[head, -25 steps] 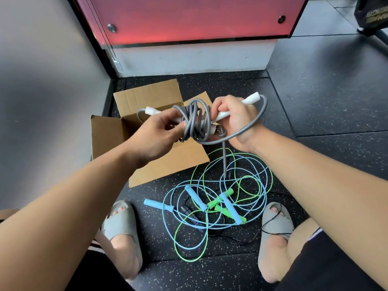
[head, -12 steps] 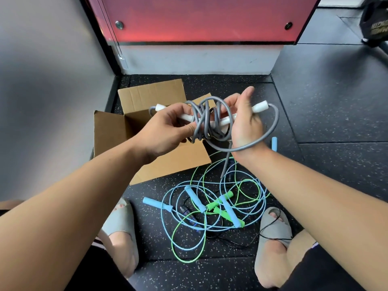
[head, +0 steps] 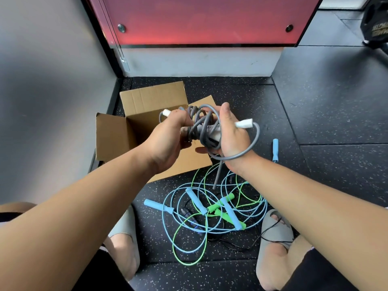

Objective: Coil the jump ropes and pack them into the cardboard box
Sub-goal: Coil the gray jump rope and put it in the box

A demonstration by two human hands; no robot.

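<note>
Wrapping is nearly done: my right hand (head: 231,135), flat 0.5 s ago, now curls round the grey jump rope (head: 201,131) while my left hand (head: 168,139) grips its handle end, above the cardboard box (head: 113,139). 1 loose tail (head: 217,177) dangles beside the box toward the tangled blue and green ropes (head: 210,206), where I judge it could snag.
</note>
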